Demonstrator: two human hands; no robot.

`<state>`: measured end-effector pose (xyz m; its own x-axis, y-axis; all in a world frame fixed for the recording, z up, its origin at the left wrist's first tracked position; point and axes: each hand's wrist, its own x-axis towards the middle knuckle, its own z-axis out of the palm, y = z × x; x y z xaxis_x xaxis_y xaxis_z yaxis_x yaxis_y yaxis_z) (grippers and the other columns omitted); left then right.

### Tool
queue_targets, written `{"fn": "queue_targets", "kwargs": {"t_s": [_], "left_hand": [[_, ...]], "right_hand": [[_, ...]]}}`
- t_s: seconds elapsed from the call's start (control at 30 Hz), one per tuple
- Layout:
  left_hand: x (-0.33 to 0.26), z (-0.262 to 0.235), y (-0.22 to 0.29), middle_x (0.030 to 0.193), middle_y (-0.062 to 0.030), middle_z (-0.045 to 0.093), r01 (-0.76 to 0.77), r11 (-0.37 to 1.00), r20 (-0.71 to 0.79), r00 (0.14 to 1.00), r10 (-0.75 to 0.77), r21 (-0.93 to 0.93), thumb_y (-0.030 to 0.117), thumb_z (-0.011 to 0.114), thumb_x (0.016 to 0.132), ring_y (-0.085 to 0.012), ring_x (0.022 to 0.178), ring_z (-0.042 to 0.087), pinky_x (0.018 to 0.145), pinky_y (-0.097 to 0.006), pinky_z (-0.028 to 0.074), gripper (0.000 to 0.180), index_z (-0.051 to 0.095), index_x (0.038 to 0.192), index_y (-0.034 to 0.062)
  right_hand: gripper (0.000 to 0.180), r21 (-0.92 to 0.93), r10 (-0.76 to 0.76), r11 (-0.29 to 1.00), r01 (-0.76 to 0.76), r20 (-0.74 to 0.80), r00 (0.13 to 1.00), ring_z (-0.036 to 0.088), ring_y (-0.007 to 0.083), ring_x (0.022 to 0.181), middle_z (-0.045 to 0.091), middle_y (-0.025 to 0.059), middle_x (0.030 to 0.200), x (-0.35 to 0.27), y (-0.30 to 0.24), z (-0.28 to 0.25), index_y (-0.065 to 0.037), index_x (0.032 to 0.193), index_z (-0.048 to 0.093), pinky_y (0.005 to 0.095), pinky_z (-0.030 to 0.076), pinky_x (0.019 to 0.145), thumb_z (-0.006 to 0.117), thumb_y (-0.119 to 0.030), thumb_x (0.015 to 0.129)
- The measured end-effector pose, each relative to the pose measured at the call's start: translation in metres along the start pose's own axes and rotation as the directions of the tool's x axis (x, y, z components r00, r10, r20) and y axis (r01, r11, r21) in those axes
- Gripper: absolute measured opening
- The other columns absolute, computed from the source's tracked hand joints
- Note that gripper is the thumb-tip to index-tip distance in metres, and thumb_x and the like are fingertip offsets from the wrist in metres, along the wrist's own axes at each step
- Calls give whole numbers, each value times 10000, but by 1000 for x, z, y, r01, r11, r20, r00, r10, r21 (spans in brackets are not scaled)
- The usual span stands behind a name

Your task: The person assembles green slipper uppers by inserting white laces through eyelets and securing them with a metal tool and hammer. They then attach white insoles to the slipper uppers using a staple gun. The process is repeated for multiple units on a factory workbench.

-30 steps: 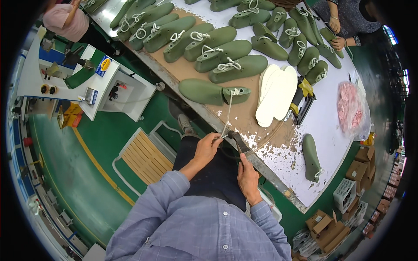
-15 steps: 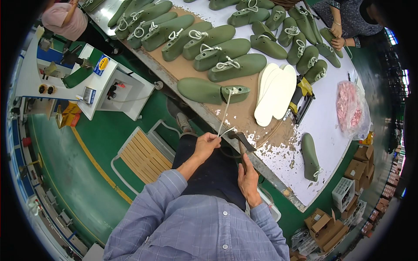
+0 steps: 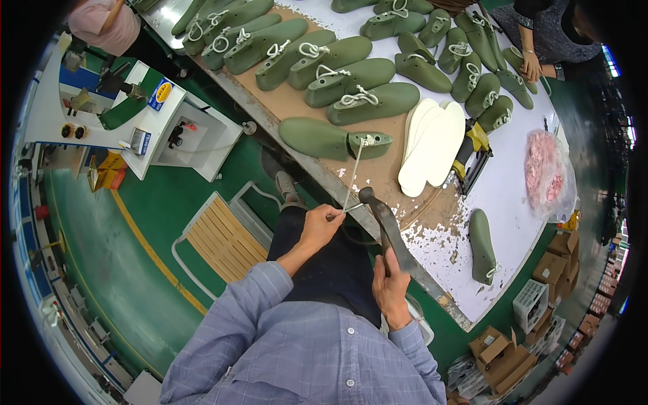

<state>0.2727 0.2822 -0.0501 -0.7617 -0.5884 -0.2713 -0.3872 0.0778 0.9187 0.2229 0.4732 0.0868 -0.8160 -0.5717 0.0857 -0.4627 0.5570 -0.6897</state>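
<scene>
Both hands busy: left hand (image 3: 322,227) on white cord (image 3: 353,177), right hand (image 3: 390,285) round dark tool (image 3: 386,226)

The right hand (image 3: 390,287) wraps the lower grip of the dark tool (image 3: 386,226), so that end is hidden, and whether the white cord (image 3: 354,177) touches the tool's head is too fine to tell. The left hand (image 3: 321,226) pinches the cord's near end between fingers that cover it. At the top edge the far green shoe lasts (image 3: 398,8) are cut off, as is the person in the dark patterned top (image 3: 540,27) across the bench (image 3: 513,196).
</scene>
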Motion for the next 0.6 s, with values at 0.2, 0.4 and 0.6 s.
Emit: {"fn": "queue_targets", "kwargs": {"t_s": [0.2, 0.4, 0.6], "left_hand": [[2, 4, 1, 834, -130, 768, 43, 999, 23, 999, -43, -26, 136, 799, 875, -138, 749, 721, 685, -291, 556, 197, 755, 913, -52], [0, 6, -3, 796, -119, 767, 112, 993, 34, 993, -111, -34, 167, 789, 879, -129, 722, 717, 667, -289, 561, 219, 763, 908, -48], [5, 9, -2, 783, -104, 763, 156, 987, 69, 986, -153, -37, 177, 785, 879, -120, 671, 702, 633, -289, 555, 232, 762, 909, -51]], "right_hand": [[358, -107, 45, 994, -29, 144, 989, 670, 441, 809, 664, 238, 938, -18, 55, 31, -88, 1328, 616, 471, 535, 689, 659, -53, 975], [79, 116, 114, 987, -107, -50, 992, 603, 398, 656, 603, 192, 773, 5, 11, 2, -26, 995, 678, 419, 485, 599, 687, -95, 960], [222, -67, -70, 995, 75, 65, 995, 605, 414, 622, 610, 181, 765, -28, 71, 40, -90, 1178, 641, 466, 490, 585, 694, -105, 963]]}}
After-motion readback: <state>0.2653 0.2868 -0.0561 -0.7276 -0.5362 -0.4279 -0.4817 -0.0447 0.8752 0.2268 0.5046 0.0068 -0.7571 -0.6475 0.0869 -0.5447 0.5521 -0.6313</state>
